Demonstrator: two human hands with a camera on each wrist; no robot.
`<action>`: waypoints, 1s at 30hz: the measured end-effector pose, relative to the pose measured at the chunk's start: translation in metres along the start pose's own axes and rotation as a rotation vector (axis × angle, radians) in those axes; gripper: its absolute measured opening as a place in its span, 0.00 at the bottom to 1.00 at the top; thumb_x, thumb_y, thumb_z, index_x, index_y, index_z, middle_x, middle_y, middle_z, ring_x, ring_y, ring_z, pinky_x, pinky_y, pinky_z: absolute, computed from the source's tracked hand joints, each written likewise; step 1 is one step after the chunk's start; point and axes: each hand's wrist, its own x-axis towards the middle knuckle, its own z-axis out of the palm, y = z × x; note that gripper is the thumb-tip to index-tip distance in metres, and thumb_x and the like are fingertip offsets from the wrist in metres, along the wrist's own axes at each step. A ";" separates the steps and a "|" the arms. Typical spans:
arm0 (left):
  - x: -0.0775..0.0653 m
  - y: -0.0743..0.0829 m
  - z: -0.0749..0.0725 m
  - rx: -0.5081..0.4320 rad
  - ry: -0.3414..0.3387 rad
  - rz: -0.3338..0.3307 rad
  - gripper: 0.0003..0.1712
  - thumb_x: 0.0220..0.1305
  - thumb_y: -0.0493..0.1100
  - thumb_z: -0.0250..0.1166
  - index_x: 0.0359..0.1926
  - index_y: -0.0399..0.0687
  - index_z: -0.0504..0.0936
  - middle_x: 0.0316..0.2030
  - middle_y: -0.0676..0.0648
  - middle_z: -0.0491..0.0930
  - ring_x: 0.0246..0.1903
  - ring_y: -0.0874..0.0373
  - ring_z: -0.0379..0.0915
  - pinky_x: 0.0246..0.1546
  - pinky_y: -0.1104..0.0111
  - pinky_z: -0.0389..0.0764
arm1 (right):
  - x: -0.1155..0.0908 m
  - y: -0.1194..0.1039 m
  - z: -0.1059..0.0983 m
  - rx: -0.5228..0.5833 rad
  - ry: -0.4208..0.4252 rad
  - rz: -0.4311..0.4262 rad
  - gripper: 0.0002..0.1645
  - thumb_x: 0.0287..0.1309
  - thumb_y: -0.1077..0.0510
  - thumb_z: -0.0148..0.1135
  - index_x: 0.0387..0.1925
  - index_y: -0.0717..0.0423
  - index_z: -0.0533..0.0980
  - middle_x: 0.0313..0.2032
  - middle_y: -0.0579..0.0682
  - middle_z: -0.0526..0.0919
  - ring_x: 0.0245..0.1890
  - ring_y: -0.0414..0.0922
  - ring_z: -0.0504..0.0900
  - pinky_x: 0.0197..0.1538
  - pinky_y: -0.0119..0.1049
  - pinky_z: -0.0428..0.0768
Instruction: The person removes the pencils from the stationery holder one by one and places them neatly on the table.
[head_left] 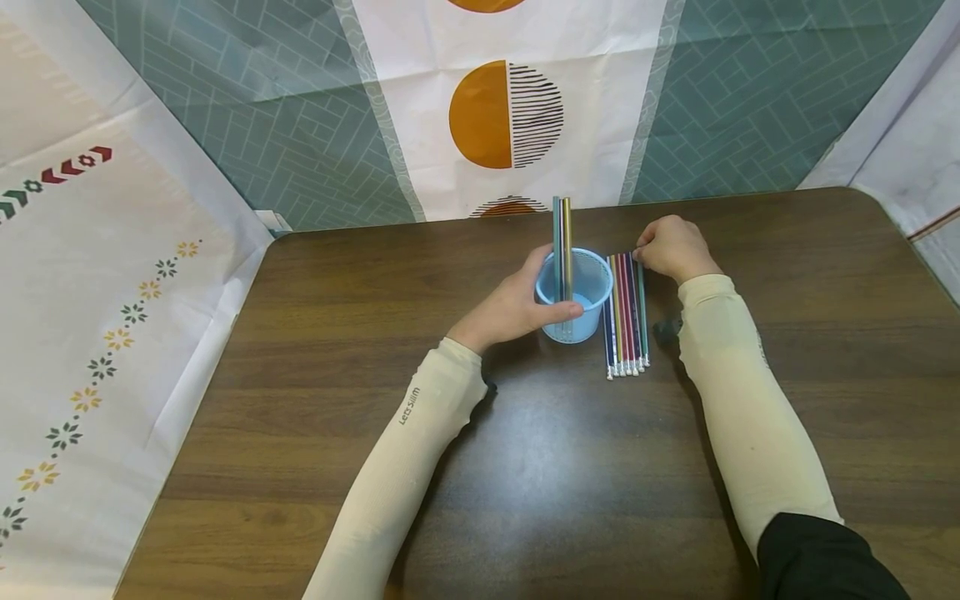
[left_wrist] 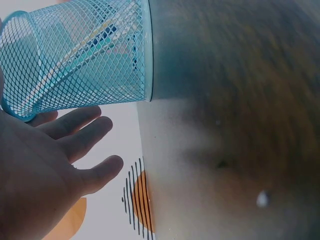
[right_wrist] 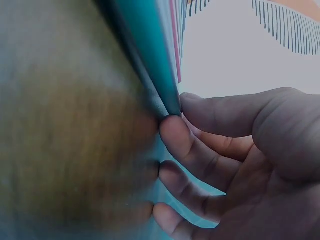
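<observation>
Teal pencil [right_wrist: 152, 50] pinched, right hand [head_left: 675, 250] (wrist view alone confirms); left hand [head_left: 508, 308] grips cup [left_wrist: 90, 62].

A light-blue mesh cup [head_left: 590, 324] stands upright on the table [head_left: 337, 358] in the left hand's grip [head_left: 513, 308], with a few pencils [head_left: 567, 242], gold and teal among them, rising above its rim. Just right of it a row of pencils [head_left: 626, 317] lies side by side (silver-banded ends toward the person), the outermost teal one [head_left: 642, 321] pinched at its far end by the right hand's grip [head_left: 675, 250].
</observation>
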 end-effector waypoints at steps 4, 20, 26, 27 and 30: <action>0.000 0.000 0.000 0.003 -0.001 -0.003 0.58 0.57 0.64 0.73 0.77 0.60 0.47 0.62 0.47 0.70 0.56 0.51 0.70 0.57 0.54 0.76 | 0.000 0.000 0.000 -0.007 -0.006 -0.001 0.15 0.67 0.60 0.59 0.46 0.71 0.79 0.44 0.67 0.79 0.46 0.64 0.71 0.51 0.62 0.71; 0.000 0.001 0.000 0.009 0.006 -0.006 0.58 0.56 0.64 0.73 0.77 0.60 0.47 0.62 0.48 0.70 0.56 0.52 0.70 0.57 0.53 0.77 | 0.000 -0.002 0.000 -0.036 -0.009 -0.008 0.15 0.68 0.61 0.57 0.48 0.71 0.78 0.47 0.68 0.78 0.48 0.65 0.71 0.54 0.63 0.71; 0.000 0.000 0.001 0.001 0.009 -0.002 0.58 0.56 0.64 0.73 0.77 0.60 0.47 0.61 0.48 0.70 0.55 0.52 0.70 0.57 0.54 0.76 | 0.001 -0.004 0.000 -0.050 -0.008 -0.017 0.15 0.68 0.61 0.56 0.48 0.70 0.79 0.48 0.68 0.78 0.49 0.65 0.71 0.55 0.63 0.70; 0.001 0.000 0.001 -0.002 0.008 -0.002 0.58 0.56 0.64 0.73 0.77 0.60 0.47 0.61 0.48 0.70 0.55 0.52 0.70 0.57 0.54 0.77 | 0.001 -0.004 0.001 -0.050 -0.008 -0.016 0.15 0.67 0.62 0.55 0.48 0.70 0.79 0.48 0.68 0.78 0.49 0.65 0.71 0.54 0.63 0.70; 0.000 0.000 0.000 -0.008 0.008 0.000 0.58 0.56 0.64 0.74 0.77 0.60 0.48 0.61 0.48 0.70 0.55 0.52 0.70 0.56 0.54 0.77 | 0.000 -0.006 0.001 -0.048 -0.012 -0.009 0.16 0.67 0.62 0.55 0.49 0.71 0.79 0.49 0.69 0.78 0.49 0.65 0.70 0.54 0.63 0.70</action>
